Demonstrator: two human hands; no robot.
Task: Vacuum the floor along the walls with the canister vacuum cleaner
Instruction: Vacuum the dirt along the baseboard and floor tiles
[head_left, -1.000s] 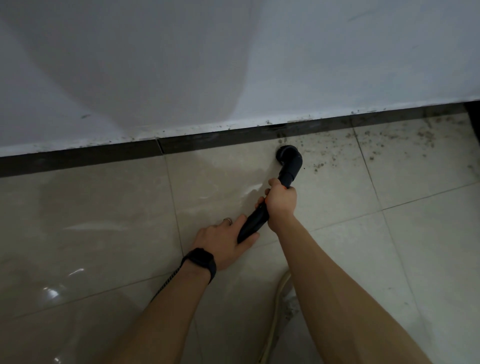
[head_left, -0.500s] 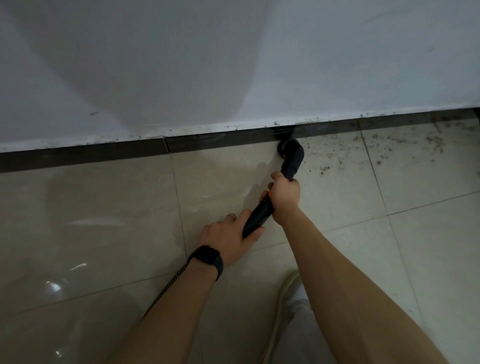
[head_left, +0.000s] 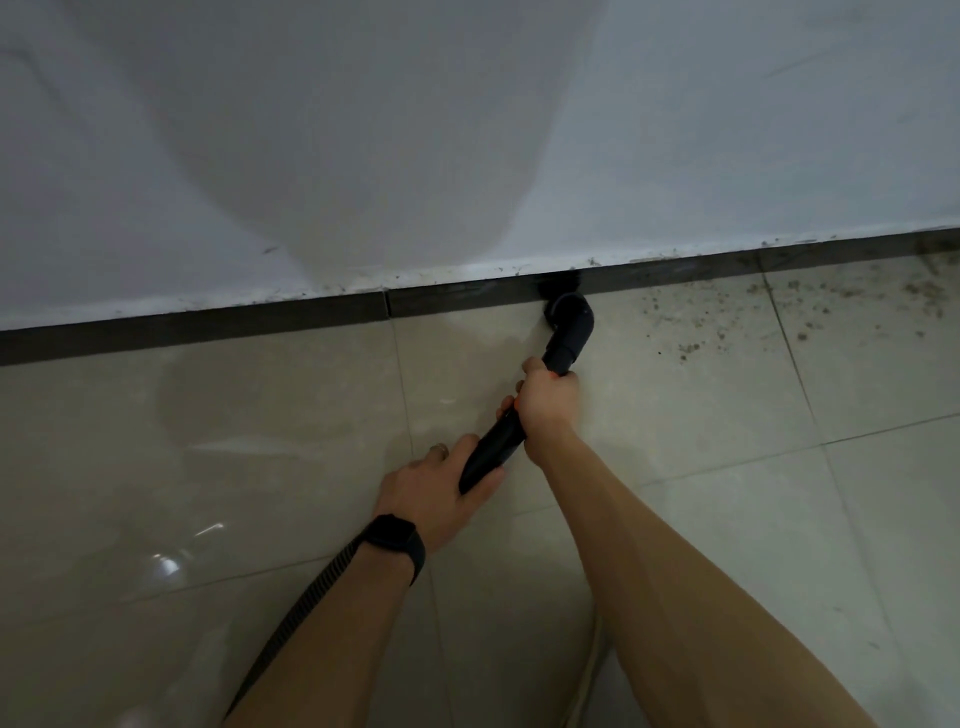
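Both hands grip the black vacuum wand (head_left: 496, 447), right hand (head_left: 548, 402) ahead of left hand (head_left: 436, 491), elbow nozzle (head_left: 569, 322) apparently touching the dark baseboard (head_left: 208, 327) at frame center.

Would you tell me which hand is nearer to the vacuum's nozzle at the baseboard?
Right. The right hand grips the wand just below the nozzle; the left hand holds its lower end, farther back.

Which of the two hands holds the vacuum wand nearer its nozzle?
The right hand, gripping the black wand just below the elbow nozzle at the skirting. The left hand, wearing a black wristband, holds the wand's lower end.
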